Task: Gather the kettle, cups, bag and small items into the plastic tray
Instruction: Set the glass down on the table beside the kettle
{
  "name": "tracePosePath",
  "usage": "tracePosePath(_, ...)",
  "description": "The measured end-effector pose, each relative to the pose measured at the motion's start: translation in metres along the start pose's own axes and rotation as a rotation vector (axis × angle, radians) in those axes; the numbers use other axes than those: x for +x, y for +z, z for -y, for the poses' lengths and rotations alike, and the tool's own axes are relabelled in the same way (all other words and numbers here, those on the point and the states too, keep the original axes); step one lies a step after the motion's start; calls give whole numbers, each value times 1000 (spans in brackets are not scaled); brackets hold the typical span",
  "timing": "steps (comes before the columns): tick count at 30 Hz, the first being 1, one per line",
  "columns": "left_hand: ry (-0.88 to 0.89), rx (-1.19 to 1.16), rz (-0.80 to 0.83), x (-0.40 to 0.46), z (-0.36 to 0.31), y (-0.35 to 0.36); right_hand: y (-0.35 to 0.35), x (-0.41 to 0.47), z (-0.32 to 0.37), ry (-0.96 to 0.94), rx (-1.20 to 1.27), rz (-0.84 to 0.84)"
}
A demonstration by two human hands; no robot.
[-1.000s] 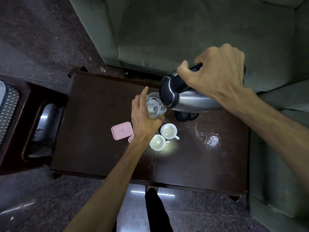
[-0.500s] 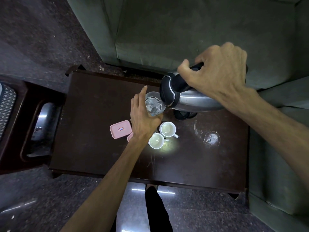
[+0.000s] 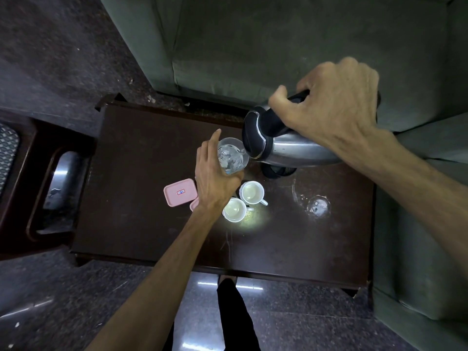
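Right hand (image 3: 336, 107) is wrapped tight round the black handle of the steel kettle (image 3: 291, 148), tipped with its spout at the clear glass (image 3: 233, 158). Left hand (image 3: 215, 178) grips that glass above the dark table (image 3: 139, 211), beside two white cups (image 3: 243, 201).

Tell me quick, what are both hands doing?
Left hand: closed around the glass.
Right hand: closed on the kettle handle, tipping it.
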State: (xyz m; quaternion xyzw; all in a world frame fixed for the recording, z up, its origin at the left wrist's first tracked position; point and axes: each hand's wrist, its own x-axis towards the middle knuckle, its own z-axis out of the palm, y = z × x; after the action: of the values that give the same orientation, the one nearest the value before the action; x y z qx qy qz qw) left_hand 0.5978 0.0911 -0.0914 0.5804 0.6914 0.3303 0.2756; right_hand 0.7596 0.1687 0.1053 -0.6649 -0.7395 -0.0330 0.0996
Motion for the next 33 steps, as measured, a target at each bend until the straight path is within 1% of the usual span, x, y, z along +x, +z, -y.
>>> tracePosePath(17,-4,11,8,0,1,2,3,-3,3,17,-11,-5)
tracePosePath(25,15,-20,5,2,0,0,6,-6,2,25,13,8)
tracePosePath(29,23,-44,-21,3,-4,-3,7,-7,-4,76,48,-5)
tracePosePath(33,36,-59,-49,6,-13,-7,4,-15,-17,189,105,-50)
